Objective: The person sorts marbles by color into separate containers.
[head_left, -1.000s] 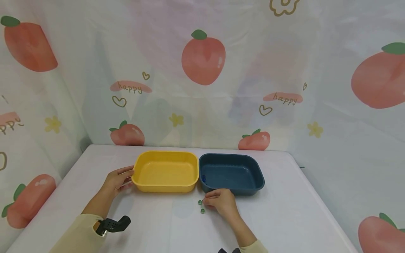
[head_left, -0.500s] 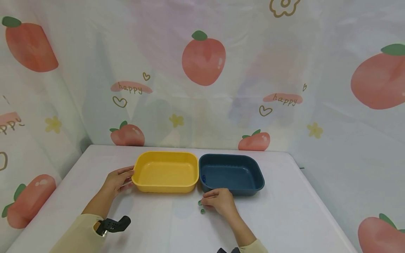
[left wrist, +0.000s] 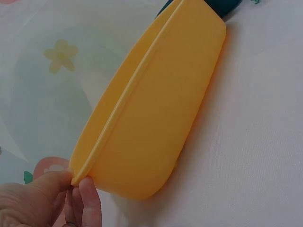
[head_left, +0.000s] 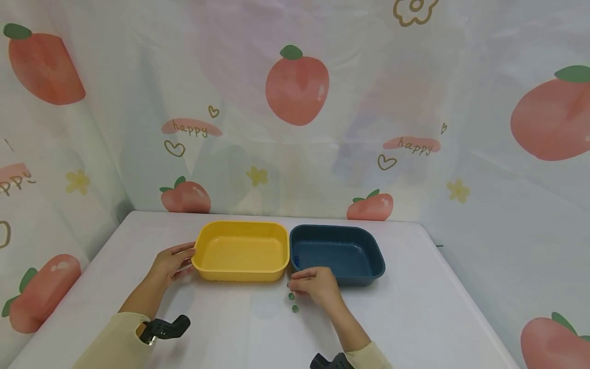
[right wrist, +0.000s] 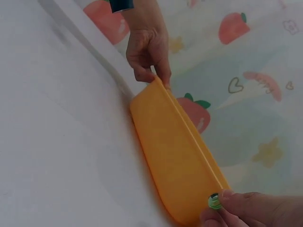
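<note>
My left hand (head_left: 171, 263) pinches the left rim of a yellow plastic basin (head_left: 239, 275); thumb and fingers meet on its corner in the left wrist view. Between the thumb and fingers of my right hand (head_left: 318, 286) is a clear green glass marble (right wrist: 215, 201), close to the basin's wall in the right wrist view. Below that hand, two more green marbles, a farther one (head_left: 291, 296) and a nearer one (head_left: 295, 309), lie on the white table. A dark blue basin (head_left: 359, 281) adjoins the yellow one, with small blue marbles (head_left: 297, 260) at its left inside.
The white-covered table (head_left: 230, 328) runs up to a fruit-printed cloth backdrop (head_left: 299, 169). Both basins stand side by side near its back edge. A black strap device (head_left: 163, 328) sits on the left wrist and another (head_left: 329, 361) on the right.
My right hand has moved a little away from me and to the left, with the marble at its fingertips. The left hand and both basins stay where they were.
</note>
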A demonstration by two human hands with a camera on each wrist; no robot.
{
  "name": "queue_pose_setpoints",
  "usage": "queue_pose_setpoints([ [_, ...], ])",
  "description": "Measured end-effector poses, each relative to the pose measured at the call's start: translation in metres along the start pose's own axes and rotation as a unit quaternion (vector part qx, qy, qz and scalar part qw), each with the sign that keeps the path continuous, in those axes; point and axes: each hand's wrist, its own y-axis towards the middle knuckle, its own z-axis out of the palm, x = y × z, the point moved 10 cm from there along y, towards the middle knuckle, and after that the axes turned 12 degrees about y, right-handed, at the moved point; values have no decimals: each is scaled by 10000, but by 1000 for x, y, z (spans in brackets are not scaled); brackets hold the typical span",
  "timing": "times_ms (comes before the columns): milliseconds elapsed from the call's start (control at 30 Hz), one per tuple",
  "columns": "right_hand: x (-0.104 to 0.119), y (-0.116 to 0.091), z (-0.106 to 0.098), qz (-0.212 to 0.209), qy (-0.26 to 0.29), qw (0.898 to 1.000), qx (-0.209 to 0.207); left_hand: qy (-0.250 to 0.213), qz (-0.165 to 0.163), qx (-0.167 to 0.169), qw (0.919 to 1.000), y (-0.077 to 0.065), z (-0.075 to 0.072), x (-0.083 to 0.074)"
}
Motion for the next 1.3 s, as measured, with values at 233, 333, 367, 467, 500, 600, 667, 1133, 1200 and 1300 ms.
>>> queue_pose_setpoints([
  [233, 9, 2, 4, 51, 254, 9997, 21, 29, -66, -18, 10000, 2, 0, 1],
  [333, 14, 3, 4, 39, 317, 9995, -31, 46, -46, 6, 10000, 1, 0, 0],
  [367, 15, 4, 4, 35, 319, 9995, -53, 46, -44, 7, 10000, 1, 0, 0],
  [467, 19, 6, 3, 52, 251, 9996, -136, 50, -38, 13, 10000, 1, 1, 0],
  [500, 20, 7, 3, 71, 227, 9996, -161, 54, -37, 13, 10000, 1, 1, 0],
  [600, 23, 11, 3, 113, 289, 9994, -175, 35, -37, 20, 10000, 0, 0, 0],
  [667, 25, 14, 4, 144, 397, 9989, -181, 53, -34, 23, 10000, 0, 0, 0],
  [1133, 28, 27, 13, 300, 682, 9969, -265, 63, -30, 17, 10000, 1, -1, 0],
  [1200, 28, 29, 15, 276, 720, 9967, -241, 50, -28, 18, 10000, 1, 0, 0],
  [1300, 28, 30, 17, 255, 726, 9968, -214, 13, -28, 21, 10000, 1, 0, 1],
])
